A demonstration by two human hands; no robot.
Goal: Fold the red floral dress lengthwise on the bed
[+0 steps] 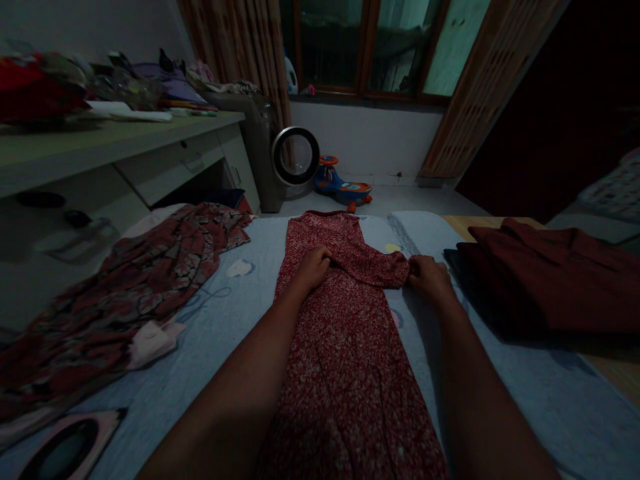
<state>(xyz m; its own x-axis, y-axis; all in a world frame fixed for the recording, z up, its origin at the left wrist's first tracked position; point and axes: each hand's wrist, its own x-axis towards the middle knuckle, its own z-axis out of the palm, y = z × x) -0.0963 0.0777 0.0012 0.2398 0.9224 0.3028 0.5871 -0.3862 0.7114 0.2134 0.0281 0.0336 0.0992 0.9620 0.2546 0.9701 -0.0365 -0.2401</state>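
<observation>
A red speckled dress (345, 347) lies lengthwise on the pale blue bed sheet (500, 373), its skirt toward the person and its top toward the window, with one sleeve folded across the chest. The left hand (313, 267) rests palm down on the fold near the middle of the bodice, its fingers curled loosely against the cloth, pressing rather than gripping. The right hand (430, 277) sits at the right edge, its fingers closed on the end of the folded sleeve. To do this fold well, the left hand likely needs to keep the bodice pinned flat while the right draws the sleeve end taut and square to the side seam, so no slack bunches underneath; smoothing outward from the middle should drive wrinkles off the edge. A patterned brown garment (125, 300) lies crumpled to the left, and dark maroon folded clothes (555, 280) sit to the right, both apart from the dress, so there is room to work without catching them.
</observation>
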